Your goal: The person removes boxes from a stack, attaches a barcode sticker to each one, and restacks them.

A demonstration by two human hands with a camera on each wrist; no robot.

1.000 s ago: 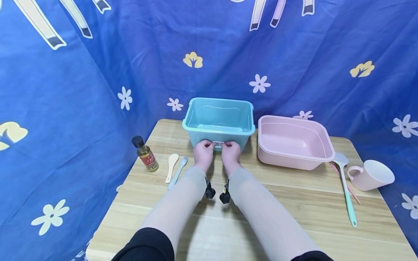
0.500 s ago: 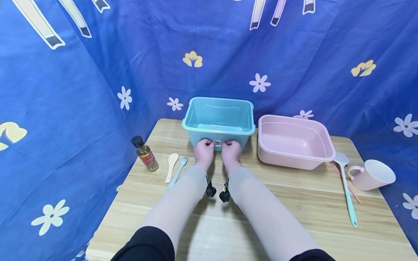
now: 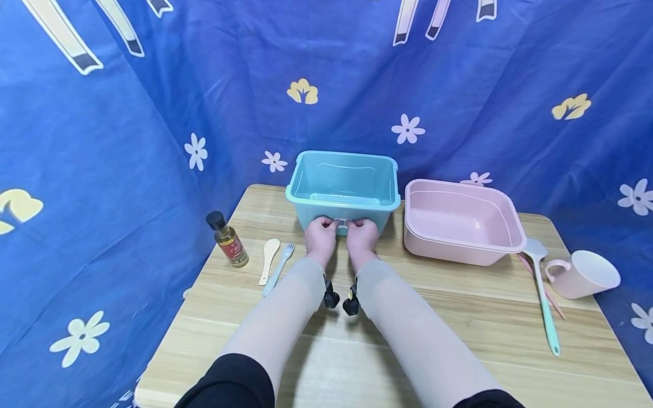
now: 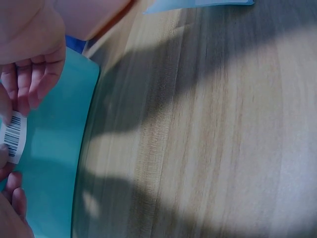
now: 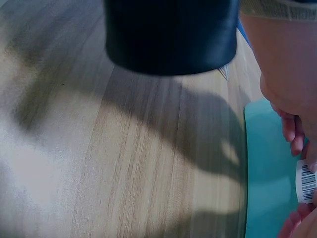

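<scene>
My head camera looks forward and down from well back, taking in my left hand (image 3: 321, 237), right hand (image 3: 362, 238), the table (image 3: 347, 362) and bin (image 3: 342, 204). Each wrist camera peers closely down; both share the label (image 4: 14, 135), at the left view's left edge, the right view's right.

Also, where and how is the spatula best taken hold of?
Likely by its green handle, coming from the near side: it is slim and its end lies nearer, while the broad head sits close beside the pink basin.
</scene>
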